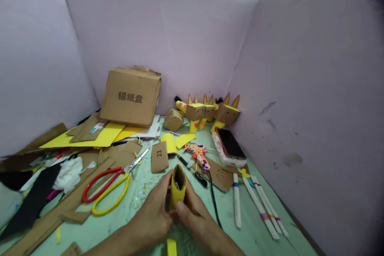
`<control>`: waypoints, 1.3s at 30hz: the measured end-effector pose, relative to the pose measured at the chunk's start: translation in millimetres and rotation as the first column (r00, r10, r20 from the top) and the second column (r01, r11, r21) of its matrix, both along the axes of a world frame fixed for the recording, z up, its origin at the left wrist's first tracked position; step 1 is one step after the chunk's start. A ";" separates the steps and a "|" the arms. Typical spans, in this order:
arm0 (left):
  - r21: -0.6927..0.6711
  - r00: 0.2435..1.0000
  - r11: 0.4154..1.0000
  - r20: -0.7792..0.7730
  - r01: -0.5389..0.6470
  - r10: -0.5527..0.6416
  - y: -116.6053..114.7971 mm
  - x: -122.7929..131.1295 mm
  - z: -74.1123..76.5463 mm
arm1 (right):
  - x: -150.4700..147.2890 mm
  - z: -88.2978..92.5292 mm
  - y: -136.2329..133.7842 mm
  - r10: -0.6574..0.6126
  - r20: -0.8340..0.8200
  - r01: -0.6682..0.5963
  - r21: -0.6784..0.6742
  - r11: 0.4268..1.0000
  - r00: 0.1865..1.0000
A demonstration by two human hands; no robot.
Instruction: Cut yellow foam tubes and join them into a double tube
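Observation:
Between my hands stands a yellow paper-covered cardboard tube [177,192], its open brown end tilted up toward me. My left hand [156,208] wraps its left side, and the fingers of my right hand [195,208] close on its right side with the thumb on the front. A yellow strip [171,247] shows below my hands. Just beyond the tube lie a cardboard piece marked 23 [159,157], a curled yellow paper piece [169,144], a black pen [192,170] and a flower-patterned glue gun [199,155] with a black cord.
Scissors [120,186] with red and yellow handles lie open at left. Behind stand a cardboard box [130,97] and several horned cardboard figures [196,112]. A phone [231,144] rests on a white case at right, near several markers [261,208]. Purple walls enclose the table.

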State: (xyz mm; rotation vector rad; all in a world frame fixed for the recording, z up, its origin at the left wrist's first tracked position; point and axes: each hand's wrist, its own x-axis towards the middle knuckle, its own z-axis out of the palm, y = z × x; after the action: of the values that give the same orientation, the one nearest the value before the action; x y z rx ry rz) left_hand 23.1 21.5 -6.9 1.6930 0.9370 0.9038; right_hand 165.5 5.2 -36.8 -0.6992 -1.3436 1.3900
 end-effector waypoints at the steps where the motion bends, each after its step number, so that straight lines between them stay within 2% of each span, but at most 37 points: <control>1: 0.007 1.000 1.000 -0.010 -0.015 0.015 -0.8 -0.4 0.1 | -0.8 -1.0 1.3 -0.001 -0.005 0.001 0.010 1.000 1.000; 3: -0.008 0.999 0.999 0.005 -0.050 0.050 -2.6 -0.2 -2.3 | -3.2 -2.5 4.5 -0.025 -0.017 0.025 0.006 1.000 1.000; 6: -0.058 0.992 0.993 0.068 -0.103 0.107 -4.4 1.6 -8.3 | -5.8 -2.9 7.8 -0.130 -0.002 0.130 -0.028 0.991 0.992; 8: -0.093 0.985 0.989 0.116 -0.115 0.125 -3.9 1.6 -10.3 | -3.9 -1.2 8.0 -0.133 0.013 0.133 -0.050 0.990 0.991; 11: -0.177 0.956 0.973 0.225 -0.148 0.187 1.2 -5.3 -8.3 | 7.6 8.1 8.9 -0.154 0.046 0.157 -0.089 0.984 0.987; 13: -0.268 0.901 0.942 0.328 -0.201 0.285 7.7 -15.1 -5.6 | 18.6 21.4 15.6 -0.266 0.132 0.282 -0.123 0.952 0.955; 15: -0.378 0.825 0.901 0.423 -0.215 0.375 14.8 -26.7 -3.8 | 25.9 39.7 31.7 -0.353 0.333 0.411 -0.120 0.904 0.874; 16: -0.426 0.793 0.883 0.459 -0.198 0.400 18.1 -32.2 -3.5 | 26.5 49.4 43.6 -0.333 0.493 0.423 -0.080 0.903 0.804; 17: -0.467 0.770 0.868 0.488 -0.167 0.411 20.9 -36.9 -3.7 | 24.3 58.4 57.7 -0.320 0.673 0.417 0.018 0.909 0.667; 19: -0.514 0.740 0.853 0.539 -0.090 0.403 25.0 -43.2 -4.9 | 12.2 71.6 89.3 -0.324 0.765 0.405 0.091 0.910 0.556; 21: -0.534 0.717 0.844 0.574 -0.037 0.395 27.4 -45.6 -6.9 | -7.3 76.7 119.7 -0.321 0.839 0.397 0.139 0.907 0.439; 23: -0.549 0.699 0.835 0.580 -0.044 0.418 28.7 -45.8 -8.5 | -28.7 75.5 143.7 -0.295 0.902 0.383 0.163 0.909 0.316; 26: -0.569 0.691 0.816 0.551 -0.100 0.469 29.9 -45.1 -9.3 | -55.5 69.9 166.1 -0.255 0.952 0.374 0.177 0.910 0.171; 30: -0.541 0.699 0.835 0.557 -0.104 0.448 30.0 -45.2 -10.2 | -76.4 64.9 182.0 -0.203 0.979 0.361 0.178 0.916 0.033; 33: -0.521 0.701 0.846 0.561 -0.114 0.440 29.6 -45.3 -12.1 | -84.8 62.0 190.4 -0.157 0.987 0.358 0.160 0.920 -0.038; 36: -0.511 0.689 0.848 0.565 -0.139 0.453 29.6 -45.0 -13.4 | -89.4 61.0 194.3 -0.154 0.985 0.367 0.171 0.914 -0.075; 39: -0.470 0.700 0.870 0.572 -0.148 0.428 29.3 -44.6 -13.2 | -87.2 70.5 190.8 -0.244 0.966 0.345 0.258 0.902 -0.085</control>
State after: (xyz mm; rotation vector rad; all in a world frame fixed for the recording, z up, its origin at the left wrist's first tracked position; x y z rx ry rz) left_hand -21.5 50.8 -20.1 0.7680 0.8203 1.3182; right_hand 78.3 196.0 33.8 -2.2383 -1.9758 0.2815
